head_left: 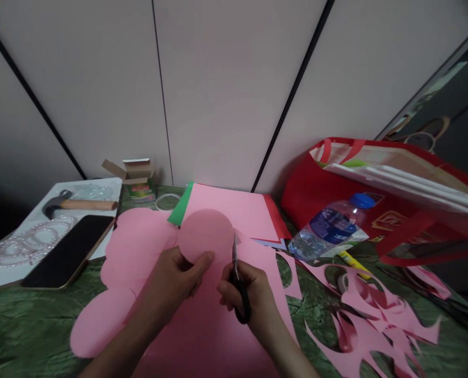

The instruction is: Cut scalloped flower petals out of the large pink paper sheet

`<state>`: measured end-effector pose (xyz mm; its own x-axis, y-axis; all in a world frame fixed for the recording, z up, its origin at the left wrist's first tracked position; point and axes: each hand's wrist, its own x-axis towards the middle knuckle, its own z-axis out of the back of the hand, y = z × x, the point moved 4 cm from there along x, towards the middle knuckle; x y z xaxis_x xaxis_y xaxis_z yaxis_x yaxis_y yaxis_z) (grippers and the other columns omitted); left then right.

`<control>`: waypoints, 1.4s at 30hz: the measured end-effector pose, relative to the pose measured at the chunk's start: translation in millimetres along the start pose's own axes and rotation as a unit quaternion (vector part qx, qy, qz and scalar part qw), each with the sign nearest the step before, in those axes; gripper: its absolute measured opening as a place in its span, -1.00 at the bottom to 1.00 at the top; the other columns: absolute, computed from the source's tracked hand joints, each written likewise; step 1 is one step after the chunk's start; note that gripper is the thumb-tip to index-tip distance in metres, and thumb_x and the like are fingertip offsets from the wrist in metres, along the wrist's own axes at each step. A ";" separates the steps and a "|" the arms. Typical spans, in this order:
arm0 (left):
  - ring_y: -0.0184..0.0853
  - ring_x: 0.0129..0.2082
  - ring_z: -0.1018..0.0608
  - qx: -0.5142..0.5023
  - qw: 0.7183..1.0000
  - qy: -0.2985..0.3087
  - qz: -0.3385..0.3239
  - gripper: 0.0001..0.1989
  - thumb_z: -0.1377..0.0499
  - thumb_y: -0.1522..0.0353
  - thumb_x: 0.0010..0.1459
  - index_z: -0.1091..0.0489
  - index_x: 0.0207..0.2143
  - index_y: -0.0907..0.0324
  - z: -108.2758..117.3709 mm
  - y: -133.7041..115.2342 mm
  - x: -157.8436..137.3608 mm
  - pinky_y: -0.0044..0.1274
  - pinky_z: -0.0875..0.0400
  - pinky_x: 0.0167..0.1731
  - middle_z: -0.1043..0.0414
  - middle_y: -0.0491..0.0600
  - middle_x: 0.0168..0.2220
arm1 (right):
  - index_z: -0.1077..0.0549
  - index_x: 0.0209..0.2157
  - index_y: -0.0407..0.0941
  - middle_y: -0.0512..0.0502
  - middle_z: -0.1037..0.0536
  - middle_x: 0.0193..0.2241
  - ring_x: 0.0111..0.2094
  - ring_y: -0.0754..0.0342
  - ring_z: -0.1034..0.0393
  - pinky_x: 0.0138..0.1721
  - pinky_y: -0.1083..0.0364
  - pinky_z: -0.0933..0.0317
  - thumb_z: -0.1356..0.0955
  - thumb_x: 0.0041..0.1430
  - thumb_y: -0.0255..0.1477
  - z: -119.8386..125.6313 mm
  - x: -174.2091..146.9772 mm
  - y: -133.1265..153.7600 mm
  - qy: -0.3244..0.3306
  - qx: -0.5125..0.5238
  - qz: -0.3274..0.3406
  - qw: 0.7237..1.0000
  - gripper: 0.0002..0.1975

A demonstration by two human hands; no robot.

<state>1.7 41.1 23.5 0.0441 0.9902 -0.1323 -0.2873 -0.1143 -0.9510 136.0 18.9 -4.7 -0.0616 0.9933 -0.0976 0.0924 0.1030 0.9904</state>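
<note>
My left hand (184,270) pinches the lower edge of a round pink paper disc (206,235) between thumb and fingers. A pair of scissors (240,294) with black handles is in my right hand (253,291), blades pointing up beside the disc's right edge. Whether the blades touch the paper I cannot tell. Beneath both hands lies a large pink paper sheet (222,336). Several cut pink paper circles (139,247) overlap to the left, one of them (102,323) nearer to me.
Pink paper offcuts (371,310) lie at right, near a water bottle (330,226) and a red bag (305,184). Behind are stacked coloured sheets (234,207). At left are a phone (71,252), a hammer (86,205), bead strings (33,241) and a small open box (141,189).
</note>
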 end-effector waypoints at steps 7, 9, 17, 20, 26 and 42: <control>-0.51 -0.81 -0.19 -0.004 1.000 -0.008 0.013 -0.56 -0.15 0.19 -0.06 -0.11 -0.82 0.19 -0.6 -4.3 -0.3 -0.62 -0.06 -0.74 -0.09 -0.19 -0.86 | -0.24 -0.65 -0.14 0.17 -0.22 -0.77 -0.75 0.26 -0.13 -0.71 0.23 0.00 -0.36 -0.17 -0.45 0.2 1.8 -1.8 -0.041 0.024 -0.014 0.999 -0.82; -0.51 -0.81 -0.19 -0.010 1.000 -0.003 0.017 -0.56 -0.14 0.19 -0.05 -0.11 -0.82 0.20 -0.7 -5.0 -0.6 -0.62 -0.05 -0.74 -0.09 -0.19 -0.86 | -0.23 -0.66 -0.14 0.17 -0.22 -0.77 -0.75 0.26 -0.14 -0.71 0.23 0.00 -0.36 -0.19 -0.44 0.0 2.4 -1.8 -0.047 0.026 -0.022 0.998 -0.81; -0.51 -0.80 -0.18 -0.018 1.000 0.012 0.009 -0.55 -0.12 0.20 -0.02 -0.10 -0.83 0.20 -2.3 -5.8 0.3 -0.62 -0.04 -0.73 -0.08 -0.19 -0.86 | -0.23 -0.66 -0.13 0.17 -0.21 -0.78 -0.74 0.24 -0.15 -0.68 0.21 -0.05 -0.36 -0.19 -0.43 0.7 3.3 -0.8 -0.068 0.037 -0.026 0.997 -0.82; -0.51 -0.80 -0.18 -0.023 0.999 0.016 0.014 -0.56 -0.13 0.20 -0.03 -0.11 -0.82 0.19 -3.3 -5.5 0.7 -0.62 -0.04 -0.73 -0.08 -0.20 -0.85 | -0.27 -0.62 -0.14 0.15 -0.24 -0.76 -0.70 0.23 -0.16 -0.63 0.20 -0.06 -0.35 -0.18 -0.46 0.9 2.5 2.2 -0.051 0.024 -0.007 0.998 -0.87; -0.50 -0.82 -0.19 -0.035 0.999 0.024 0.016 -0.59 -0.14 0.22 -0.06 -0.12 -0.82 0.18 -3.4 -3.5 0.9 -0.60 -0.08 -0.74 -0.10 -0.20 -0.87 | -0.32 -0.52 -0.13 0.16 -0.23 -0.69 -0.65 0.25 -0.05 -0.62 0.23 0.03 -0.40 -0.24 -0.51 0.5 2.5 1.2 -0.003 0.021 0.013 1.000 -0.83; -0.53 -0.84 -0.17 -0.020 0.999 0.031 0.003 -0.61 -0.15 0.23 -0.07 -0.12 -0.81 0.19 -3.6 -4.3 -0.9 -0.63 -0.04 -0.78 -0.09 -0.21 -0.88 | -0.28 -0.57 -0.12 0.16 -0.22 -0.72 -0.66 0.24 -0.04 -0.63 0.22 0.02 -0.39 -0.22 -0.46 1.5 4.9 -5.3 -0.003 0.008 0.013 1.000 -0.83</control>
<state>6.3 40.4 26.7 0.1018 0.9827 -0.1546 -0.2500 -0.1252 -0.9601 136.6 23.2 -10.6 -0.0530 0.9960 -0.0723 0.1088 0.0777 0.9910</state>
